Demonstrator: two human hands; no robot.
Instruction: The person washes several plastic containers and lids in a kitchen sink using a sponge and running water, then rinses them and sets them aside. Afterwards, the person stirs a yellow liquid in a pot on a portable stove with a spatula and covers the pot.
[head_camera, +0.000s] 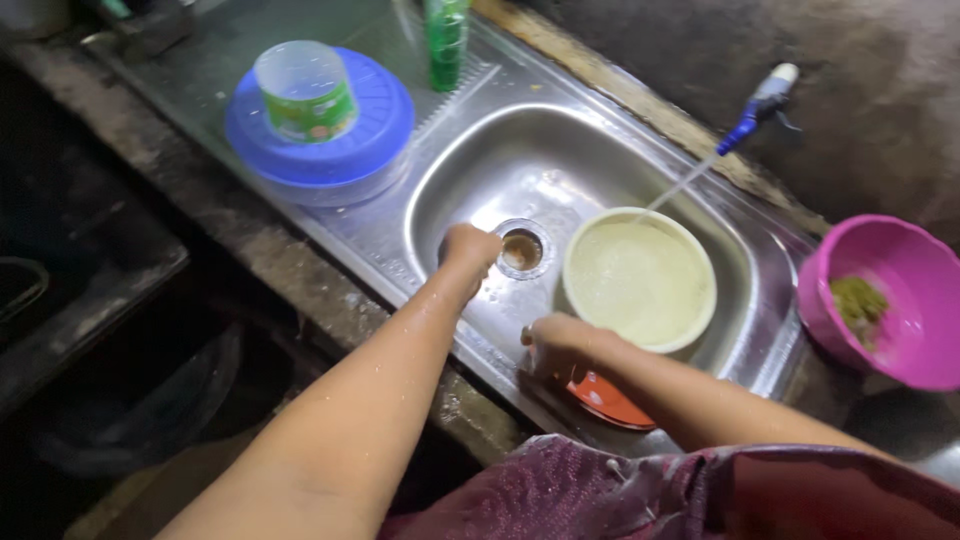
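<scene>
The left hand (468, 246) is closed by the sink drain (521, 250), the right hand (556, 345) clamped on an orange plate (605, 398); the cream bowl (640, 280) is being filled.

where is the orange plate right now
In the head view, the orange plate lies at the sink's near edge, under the right hand, just below the cream bowl.

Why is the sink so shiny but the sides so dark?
Head view: light falls on the metal sink, so its wet rim glares; the floor at left lies in deep shadow; the left hand by the drain looks slightly blurred, and the sink's edges bend from lens distortion.
</scene>
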